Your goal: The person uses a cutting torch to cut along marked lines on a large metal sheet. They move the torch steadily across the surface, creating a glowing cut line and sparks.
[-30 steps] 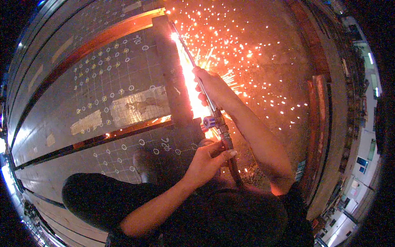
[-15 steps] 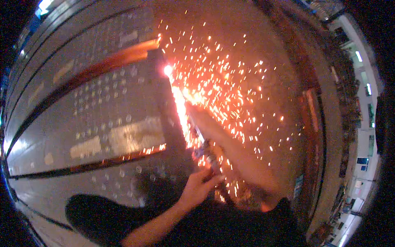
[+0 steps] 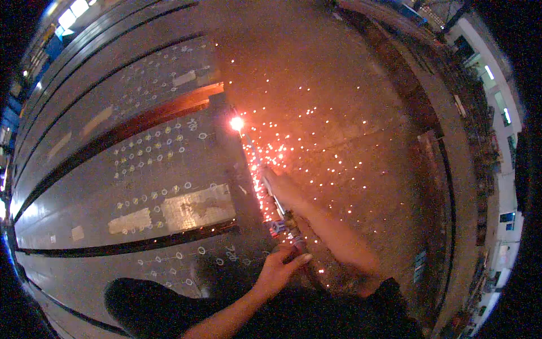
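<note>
Both of my hands are on a gas cutting torch (image 3: 277, 204), which slants from my lap up toward the ends of the steel beams. My left hand (image 3: 278, 268) is closed round its rear part, just behind a valve with a blue knob (image 3: 276, 227). Further forward, the fingers of my right hand (image 3: 276, 182) wrap the torch tube, the arm crossing in from the right. A glaring white-orange spot (image 3: 236, 123) burns at the tip, by the edge of a grey steel beam (image 3: 186, 152). Glowing sparks scatter along that edge and rightward; the glare hides the nozzle.
Chalk circles and marks cover the beams to my left, with dark gaps (image 3: 130, 247) between them. Brown ground (image 3: 350, 152) lies to the right, sprinkled with sparks. Beyond it runs a long rusty steel piece (image 3: 432, 164). My dark-clothed knee (image 3: 135, 299) is at lower left.
The sparks have thinned sharply, and the glow along the beam edge is weaker. My view has shifted, so the scene sits lower. Both hands keep their hold on the torch.
</note>
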Available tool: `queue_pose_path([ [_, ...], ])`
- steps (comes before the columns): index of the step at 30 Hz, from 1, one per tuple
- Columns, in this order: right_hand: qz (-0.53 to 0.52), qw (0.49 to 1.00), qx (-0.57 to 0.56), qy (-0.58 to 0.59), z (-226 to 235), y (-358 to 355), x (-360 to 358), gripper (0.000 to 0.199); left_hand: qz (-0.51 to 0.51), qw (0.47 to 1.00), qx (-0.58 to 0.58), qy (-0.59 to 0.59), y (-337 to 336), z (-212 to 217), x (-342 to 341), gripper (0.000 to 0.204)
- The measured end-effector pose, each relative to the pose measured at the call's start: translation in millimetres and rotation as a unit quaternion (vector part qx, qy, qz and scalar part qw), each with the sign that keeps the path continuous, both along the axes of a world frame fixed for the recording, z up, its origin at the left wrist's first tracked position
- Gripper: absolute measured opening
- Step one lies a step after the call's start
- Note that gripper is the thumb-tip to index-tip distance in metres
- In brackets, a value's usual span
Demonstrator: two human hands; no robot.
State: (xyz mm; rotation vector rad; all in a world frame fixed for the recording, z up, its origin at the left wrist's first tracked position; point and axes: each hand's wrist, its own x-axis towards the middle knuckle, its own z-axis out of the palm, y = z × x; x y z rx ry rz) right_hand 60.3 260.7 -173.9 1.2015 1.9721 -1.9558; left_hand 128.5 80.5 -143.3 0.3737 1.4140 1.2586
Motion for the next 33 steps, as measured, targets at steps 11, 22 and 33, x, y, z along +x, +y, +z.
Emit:
queue_pose_path([
  [11,-0.004,0.999,-0.050,-0.014,-2.2,7.0,-4.2,0.043,-0.003,0.994,0.041,-0.102,-0.7,-6.6,-0.7,0.039],
  [22,-0.008,0.997,-0.073,-0.022,6.6,5.9,1.0,0.054,0.013,0.991,0.022,-0.129,1.8,6.3,-1.7,0.041],
  [33,-0.048,0.996,-0.069,-0.033,5.0,3.2,1.9,0.049,0.047,0.987,0.048,-0.146,2.8,14.4,0.8,0.022],
])
